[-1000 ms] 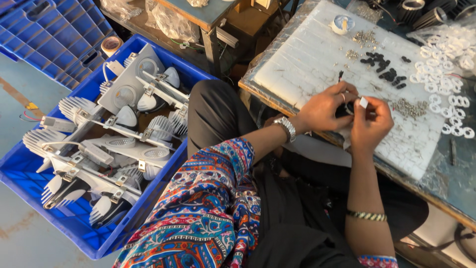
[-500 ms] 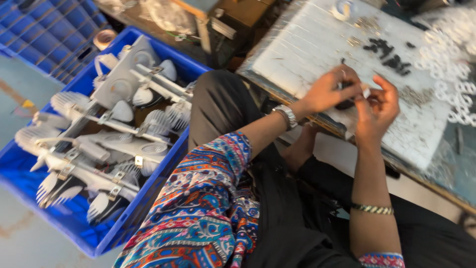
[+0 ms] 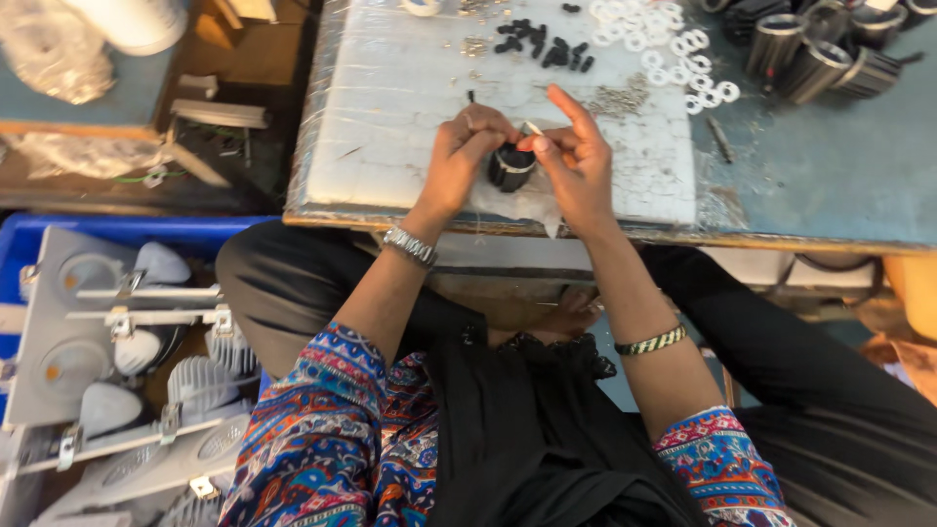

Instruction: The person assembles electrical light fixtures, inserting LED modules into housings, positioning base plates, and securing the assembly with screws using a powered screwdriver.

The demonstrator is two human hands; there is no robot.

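Both hands have stayed together over the white pad [image 3: 390,127] on the desk [image 3: 830,176], but the view has swung since half a second ago: the pad now fills the top centre, and the blue crate [image 3: 127,229] of grey lamp housings [image 3: 117,390] has slid to the lower left of the pad. The left hand [image 3: 464,151] has its grip clenched around a small black ribbed cylinder [image 3: 509,166], just above the pad's near edge. The right hand [image 3: 576,156] touches the cylinder's top, pinching a tiny pale piece [image 3: 534,128], forefinger raised. Beyond the hands, on the pad's far side, lie black small parts [image 3: 542,44] and white rings [image 3: 664,49]; right of the pad stand dark finned housings [image 3: 810,59].
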